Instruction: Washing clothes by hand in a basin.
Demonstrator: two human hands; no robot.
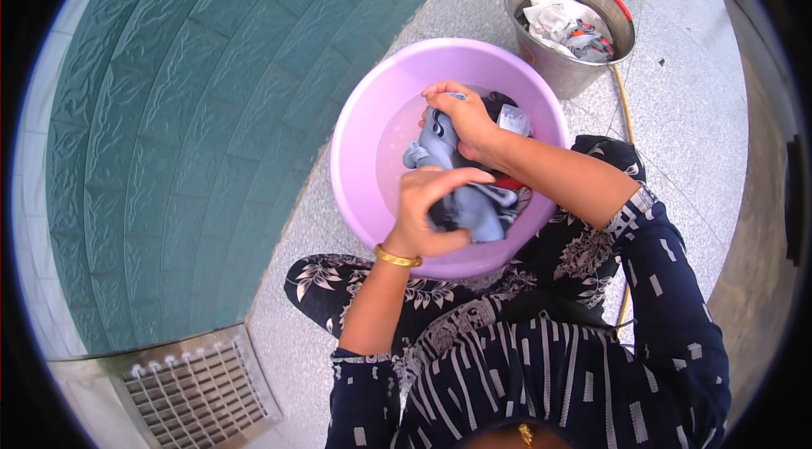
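A light purple plastic basin (349, 151) holding water and clothes stands in front of me. My right hand (460, 116) grips the upper end of a light blue-grey cloth garment (438, 138) over the basin. My left hand (428, 211) is at the garment's lower, dark-patterned part, thumb and fingers spread around it; whether the fingers press on it cannot be told. Dark cloth with a whitish label-like patch (514, 120) lies in the basin beyond my right wrist, and a bit of red cloth shows under my forearm.
A metal bucket (558, 78) with white and grey-red clothes (552, 18) stands beyond the basin at the right. A yellowish hose (623, 100) runs along the speckled floor behind it. Green tiled wall (190, 100) rises at the left, above a metal grate (196, 392). My crossed legs flank the basin.
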